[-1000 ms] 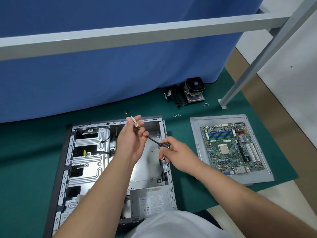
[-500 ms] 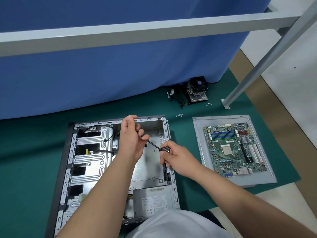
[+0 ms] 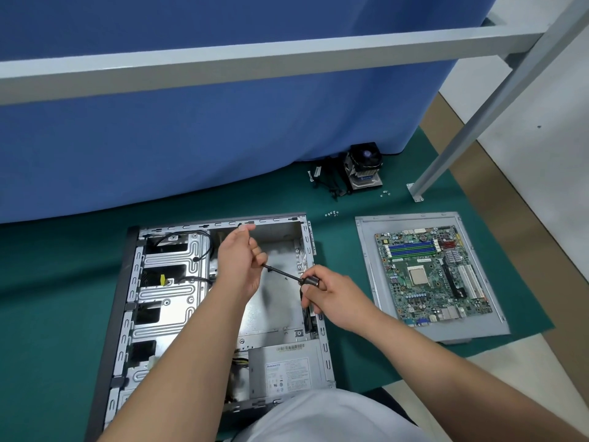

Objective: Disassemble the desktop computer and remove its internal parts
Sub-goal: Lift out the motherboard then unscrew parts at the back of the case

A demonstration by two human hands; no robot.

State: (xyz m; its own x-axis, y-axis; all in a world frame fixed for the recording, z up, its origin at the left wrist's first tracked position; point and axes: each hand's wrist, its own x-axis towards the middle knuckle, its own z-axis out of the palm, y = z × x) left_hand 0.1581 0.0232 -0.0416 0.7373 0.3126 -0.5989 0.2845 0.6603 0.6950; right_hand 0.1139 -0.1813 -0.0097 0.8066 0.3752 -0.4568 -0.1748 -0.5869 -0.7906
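Cable (image 3: 282, 273): black lead stretched taut between both hands above open case (image 3: 220, 301), ferrite bead at right end.
Left hand (image 3: 239, 266): grip pinching cable's far end, fingers curled; connector hidden in palm, cannot tell if freed.
Right hand (image 3: 331, 298): grip pinching ferrite bead between thumb and fingers.
Case: lying flat on green mat (image 3: 63, 266), main bay bare; drive cage (image 3: 169, 282) and power supply (image 3: 280, 368) not yet out.
Motherboard (image 3: 430, 275): already out, resting on side panel (image 3: 369, 250) right of case.
Cooler (image 3: 363, 169): parked near blue curtain, loose screws (image 3: 331, 214) close by.
Advice: probably lifting lead clear; check other end unplugged, pull at connector not wire, feed past cage edges slowly, set beside cooler.
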